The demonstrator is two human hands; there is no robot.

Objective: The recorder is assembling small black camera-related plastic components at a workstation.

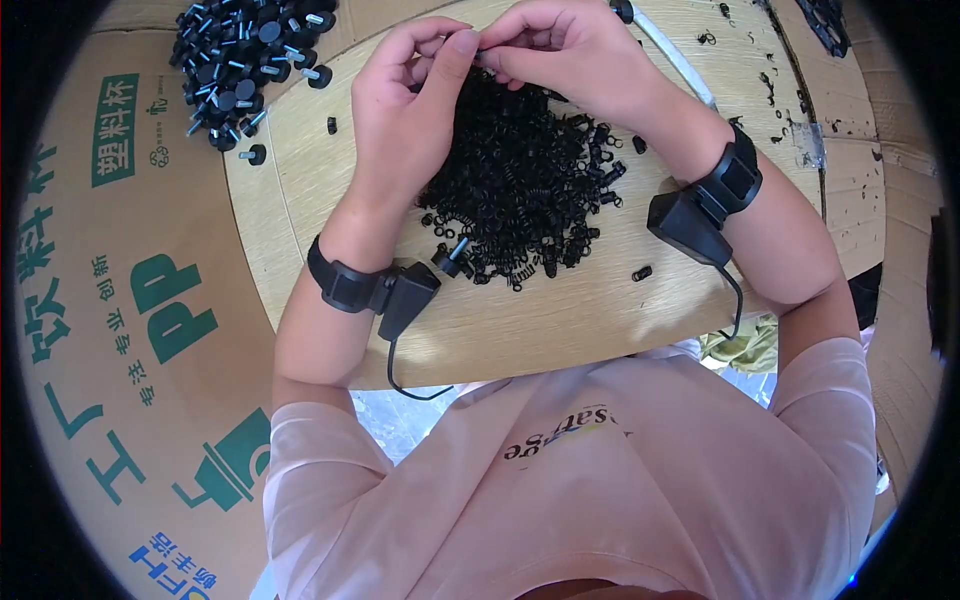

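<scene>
My left hand (pixel 405 110) and my right hand (pixel 570 50) meet fingertip to fingertip above a heap of small black springs (pixel 525 180) on a light wooden board (pixel 560 320). Both pinch a tiny dark part (pixel 480 55) between them; the fingers hide most of it. One black peg with a pale shaft (pixel 452 256) lies at the near edge of the heap, just beside my left wrist. Each wrist carries a black strap with a boxy black device.
A pile of black round-headed pegs with pale shafts (pixel 235 65) lies at the far left of the board. A cardboard box with green print (pixel 120 330) stands to the left. Stray springs (pixel 770 85) dot the right side, near more cardboard (pixel 900 330).
</scene>
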